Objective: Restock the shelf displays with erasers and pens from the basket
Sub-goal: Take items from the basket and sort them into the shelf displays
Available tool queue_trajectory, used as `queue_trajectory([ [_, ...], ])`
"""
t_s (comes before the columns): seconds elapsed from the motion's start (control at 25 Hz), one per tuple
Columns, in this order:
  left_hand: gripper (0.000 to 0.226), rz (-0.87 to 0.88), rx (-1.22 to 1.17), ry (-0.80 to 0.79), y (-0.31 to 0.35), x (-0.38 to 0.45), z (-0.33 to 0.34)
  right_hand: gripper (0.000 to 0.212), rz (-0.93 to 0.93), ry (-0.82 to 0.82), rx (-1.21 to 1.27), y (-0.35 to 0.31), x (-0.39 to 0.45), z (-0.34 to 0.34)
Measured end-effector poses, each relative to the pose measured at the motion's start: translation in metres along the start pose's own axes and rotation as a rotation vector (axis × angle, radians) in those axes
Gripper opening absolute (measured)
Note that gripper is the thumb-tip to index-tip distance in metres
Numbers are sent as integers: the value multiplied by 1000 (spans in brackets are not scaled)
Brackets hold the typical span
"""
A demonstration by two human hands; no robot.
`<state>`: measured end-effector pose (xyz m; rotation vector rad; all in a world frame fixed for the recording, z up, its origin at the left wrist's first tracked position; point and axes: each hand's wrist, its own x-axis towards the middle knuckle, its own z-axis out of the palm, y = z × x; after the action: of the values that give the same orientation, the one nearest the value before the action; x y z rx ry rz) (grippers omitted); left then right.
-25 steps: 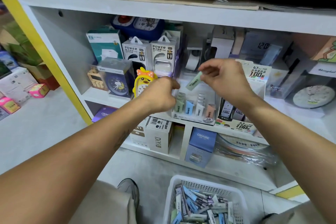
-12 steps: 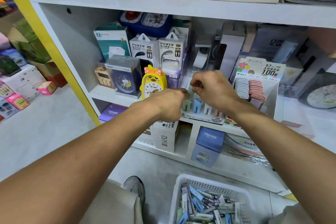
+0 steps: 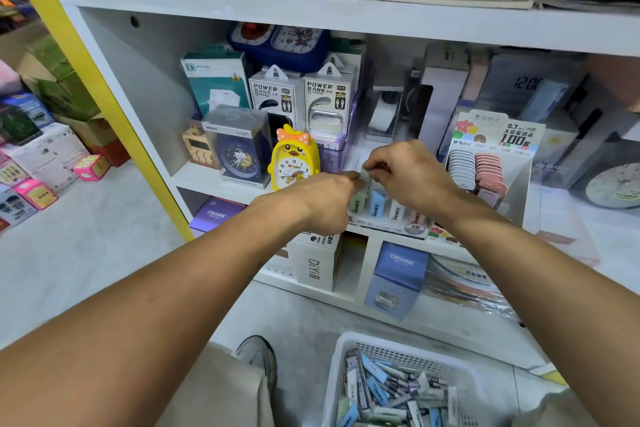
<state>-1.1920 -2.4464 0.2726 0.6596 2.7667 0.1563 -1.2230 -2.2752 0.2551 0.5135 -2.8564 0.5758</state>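
Note:
My right hand [image 3: 410,173] pinches a pale green eraser [image 3: 365,174] by its top end, just above the leftmost row of the eraser display tray [image 3: 388,224] on the middle shelf. Green, blue, white and pink erasers [image 3: 377,206] stand in that tray. My left hand [image 3: 323,201] is curled with its back toward me, its fingertips right beside the green eraser; what lies in its palm is hidden. A white basket [image 3: 346,345] with several erasers and pens sits on the floor at the lower right.
A yellow duck clock [image 3: 292,159] stands just left of my left hand. A pencil-lead display [image 3: 485,163] stands right of the tray. Power bank boxes [image 3: 301,97] fill the back of the shelf. CRUHRE boxes [image 3: 398,274] sit on the lower shelf. My shoe [image 3: 258,355] is beside the basket.
My right hand has brought the green eraser down and left from mid-air to the tray's left row, beside my left hand. The view has moved closer to the shelf.

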Motion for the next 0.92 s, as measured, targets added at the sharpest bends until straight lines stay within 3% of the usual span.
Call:
queue_trajectory([
  [0.16, 68, 1, 5, -11, 1, 0, -1, 39, -20, -66, -135, -2, 2, 2],
  [0.32, 54, -50, 1, 75, 4, -1, -1, 31, -3, 92, 61, -2, -10, -14],
  [0.48, 38, -40, -25, 234, 21, -9, 5, 28, 54, 67, 213, -4, -49, -26],
  [0.6, 32, 99, -40, -9, 47, -19, 28, 28, 18, -83, 106, 1, -99, -20],
  [0.76, 31, 167, -42, -478, 79, -3, 74, 30, 52, -669, -161, 31, -158, 21],
  [0.84, 28, 161, -23, -557, 96, 13, 111, 33, 113, -840, -205, 48, -184, 55],
  [0.92, 17, 198, 60, -578, 113, 26, 158, 33, 244, -842, -168, 66, -212, 92],
])
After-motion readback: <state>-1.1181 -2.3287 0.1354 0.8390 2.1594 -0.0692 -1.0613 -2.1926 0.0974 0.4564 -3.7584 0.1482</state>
